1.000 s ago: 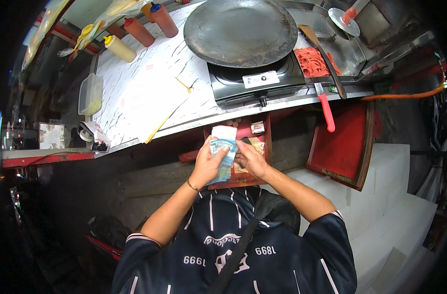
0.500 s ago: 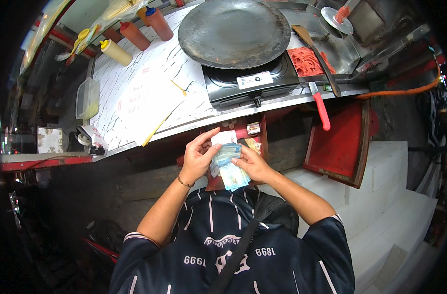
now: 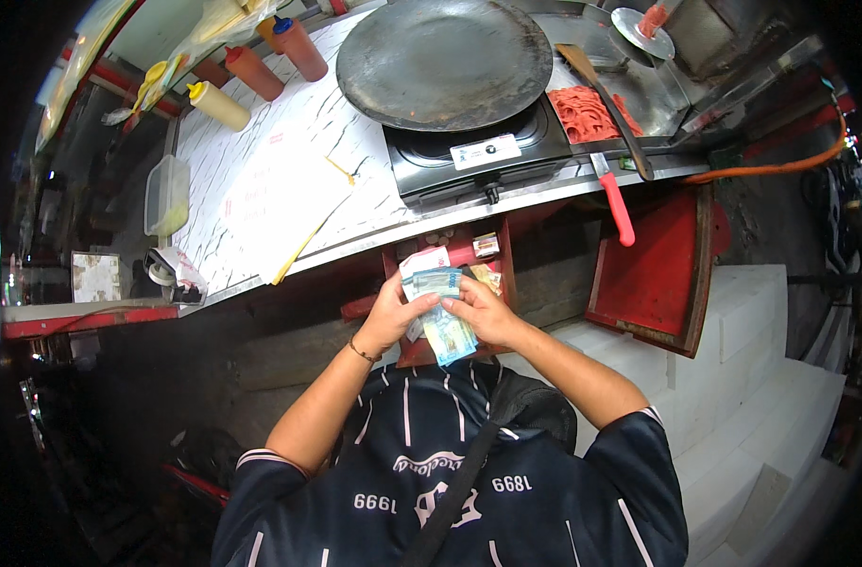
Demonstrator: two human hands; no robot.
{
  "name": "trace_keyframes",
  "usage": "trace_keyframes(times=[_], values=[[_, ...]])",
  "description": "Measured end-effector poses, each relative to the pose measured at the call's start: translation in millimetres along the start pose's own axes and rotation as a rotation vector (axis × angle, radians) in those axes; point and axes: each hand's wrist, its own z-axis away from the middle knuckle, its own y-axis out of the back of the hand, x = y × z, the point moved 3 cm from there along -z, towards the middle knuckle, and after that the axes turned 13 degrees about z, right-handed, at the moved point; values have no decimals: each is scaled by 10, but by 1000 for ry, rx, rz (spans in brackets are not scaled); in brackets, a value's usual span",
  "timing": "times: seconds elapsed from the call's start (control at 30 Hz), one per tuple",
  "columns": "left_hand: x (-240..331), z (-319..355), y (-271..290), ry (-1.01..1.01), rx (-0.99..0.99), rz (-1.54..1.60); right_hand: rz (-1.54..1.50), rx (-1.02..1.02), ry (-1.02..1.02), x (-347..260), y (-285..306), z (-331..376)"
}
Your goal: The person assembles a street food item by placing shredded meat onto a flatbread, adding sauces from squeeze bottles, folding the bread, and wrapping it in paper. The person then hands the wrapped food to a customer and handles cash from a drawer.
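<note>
Nearest, lower centre: dark striped shirt (image 3: 535, 472), black strap (image 3: 454, 491) across it. Centre of frame: left hand (image 3: 389, 314) pinching blue banknotes (image 3: 447, 326) by the left edge, thumb on top; right hand (image 3: 490, 314) pinching the same notes from the right, thumb on top too. Notes are fanned over the open red drawer (image 3: 507, 283); a pinkish-white paper (image 3: 425, 260) sticks out above them. Handling of the notes looks partway: a bunch is gathered, none of it put down, both hands occupied. Unheld in the drawer: other notes (image 3: 488, 277), coins (image 3: 437, 239), a small box (image 3: 486, 246). How many notes are dealt with, can't tell. Farther up: tabletop (image 3: 317, 109), red-handled knife (image 3: 620, 213) right of centre, stove (image 3: 421, 175) with round griddle (image 3: 445, 66) top centre, squeeze bottles (image 3: 254, 74) upper left; hands touch none of these.
</note>
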Motion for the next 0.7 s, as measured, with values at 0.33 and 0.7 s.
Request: trace_keyframes(times=[0.33,0.7], values=[[27,-201,-21,188,75,371,65,-108,-190,42,-124,20],[131,-310,-77,136,92,665,-12,-60,-199,-134,20,72]])
